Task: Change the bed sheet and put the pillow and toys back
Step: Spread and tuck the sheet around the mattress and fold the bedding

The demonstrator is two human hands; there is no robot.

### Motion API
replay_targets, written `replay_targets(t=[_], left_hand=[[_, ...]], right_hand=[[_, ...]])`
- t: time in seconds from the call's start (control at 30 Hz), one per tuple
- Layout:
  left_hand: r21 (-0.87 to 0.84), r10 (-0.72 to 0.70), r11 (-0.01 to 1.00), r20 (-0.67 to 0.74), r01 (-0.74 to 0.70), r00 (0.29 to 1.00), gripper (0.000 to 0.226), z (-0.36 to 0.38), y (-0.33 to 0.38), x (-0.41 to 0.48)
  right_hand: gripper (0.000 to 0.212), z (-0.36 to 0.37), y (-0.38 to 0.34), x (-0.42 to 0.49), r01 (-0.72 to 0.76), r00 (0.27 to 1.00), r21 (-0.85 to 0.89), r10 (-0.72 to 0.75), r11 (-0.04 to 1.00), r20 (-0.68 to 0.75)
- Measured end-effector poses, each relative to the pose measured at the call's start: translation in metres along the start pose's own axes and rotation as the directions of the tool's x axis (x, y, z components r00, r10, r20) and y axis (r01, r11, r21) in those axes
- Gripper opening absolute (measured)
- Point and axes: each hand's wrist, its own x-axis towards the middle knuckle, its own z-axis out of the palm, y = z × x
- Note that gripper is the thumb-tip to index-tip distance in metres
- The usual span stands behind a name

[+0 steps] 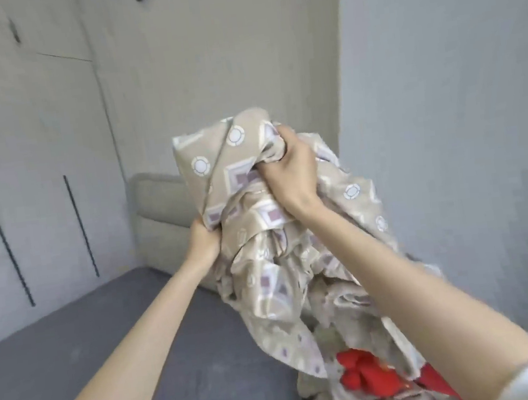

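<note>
On the left of the frame you see a pale grey wardrobe with flat matt doors (pixel 33 145). Two thin, dark, vertical bar handles (pixel 7 248) (pixel 81 225) sit low on its doors, well apart, and a shorter dark handle (pixel 14 31) shows at the upper left. A padded, light grey fabric headboard (pixel 160 206) stands at centre, against a plain beige-grey wall panel (pixel 221 55). A pale blue-grey wall (pixel 459 92) fills your right side.

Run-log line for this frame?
left hand: grips patterned beige sheet, low | right hand: grips it higher | sheet: bunched, lifted over grey bed surface | red fabric: partly under sheet
</note>
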Motion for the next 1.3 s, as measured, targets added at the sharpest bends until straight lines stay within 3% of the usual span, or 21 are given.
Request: replay_targets(t=[0.13,0.27,0.4,0.53,0.6,0.7,0.77,0.8,0.83,0.9,0.97,1.03,1.07,1.13,1.2,1.27,1.3], left_hand=[[0.095,-0.041,0.994,-0.172,0.058,0.984,0.030,-0.126,0.007,-0.019],[0.241,0.010,0.966,-0.406,0.097,0.914,0.044,-0.272,0.026,-0.051],[0.397,0.049,0.900,-0.504,0.181,0.862,0.037,-0.378,0.040,-0.091],[0.447,0.010,0.850,-0.545,0.280,0.838,0.042,-0.451,0.030,-0.153],[0.446,-0.056,0.807,-0.594,0.386,0.803,0.041,-0.476,0.012,-0.176],[0.447,-0.098,0.667,-0.740,0.595,0.665,0.046,-0.511,-0.018,-0.209],[0.434,-0.013,0.585,-0.840,0.685,0.542,0.048,-0.520,-0.036,-0.233],[0.473,0.068,0.544,-0.848,0.693,0.526,0.042,-0.520,-0.042,-0.243],[0.509,0.106,0.502,-0.838,0.699,0.535,0.033,-0.523,-0.055,-0.254],[0.572,-0.017,0.459,-0.760,0.680,0.650,0.025,-0.526,-0.077,-0.271],[0.605,-0.323,0.482,-0.551,0.634,0.770,0.048,-0.530,-0.099,-0.287],[0.556,-0.556,0.499,-0.383,0.665,0.738,0.086,-0.529,-0.120,-0.299],[0.501,-0.577,0.505,-0.409,0.703,0.707,0.089,-0.529,-0.132,-0.302],[0.410,-0.517,0.491,-0.574,0.769,0.635,0.047,-0.537,-0.152,-0.303],[0.396,-0.500,0.368,-0.679,0.841,0.538,0.005,-0.552,-0.158,-0.300],[0.387,-0.466,0.299,-0.738,0.872,0.488,0.016,-0.570,-0.157,-0.292],[0.364,-0.425,0.318,-0.771,0.875,0.475,0.019,-0.578,-0.151,-0.285]], right_hand=[[0.021,0.082,-0.075,-0.027,0.043,0.989,0.187,-0.068,0.981,0.130],[0.021,0.168,-0.162,-0.063,0.033,0.957,0.437,-0.154,0.899,0.244],[0.027,0.244,-0.212,-0.082,-0.037,0.879,0.499,-0.209,0.866,0.428],[0.040,0.332,-0.231,-0.123,-0.243,0.643,0.345,-0.116,0.906,0.757],[0.043,0.367,-0.223,-0.159,-0.377,0.529,0.243,-0.008,0.894,0.849],[0.040,0.418,-0.214,-0.222,-0.524,0.351,0.112,0.095,0.844,0.932],[0.023,0.445,-0.209,-0.259,-0.594,0.233,0.038,0.126,0.804,0.964],[0.020,0.454,-0.206,-0.272,-0.616,0.182,-0.003,0.147,0.788,0.972],[0.024,0.469,-0.205,-0.289,-0.622,0.109,-0.060,0.162,0.781,0.981],[0.037,0.491,-0.202,-0.316,-0.603,0.008,-0.131,0.170,0.787,0.985],[0.043,0.511,-0.205,-0.338,-0.574,-0.056,-0.143,0.136,0.806,0.989],[0.045,0.525,-0.212,-0.351,-0.557,-0.089,-0.137,0.106,0.819,0.990],[0.047,0.533,-0.213,-0.355,-0.557,-0.106,-0.135,0.091,0.819,0.990],[0.051,0.551,-0.215,-0.358,-0.561,-0.132,-0.136,0.074,0.816,0.988],[0.051,0.566,-0.212,-0.354,-0.581,-0.128,-0.156,0.100,0.799,0.987],[0.052,0.580,-0.207,-0.346,-0.637,-0.116,-0.195,0.157,0.746,0.981],[0.054,0.586,-0.205,-0.340,-0.671,-0.120,-0.217,0.185,0.709,0.975]])
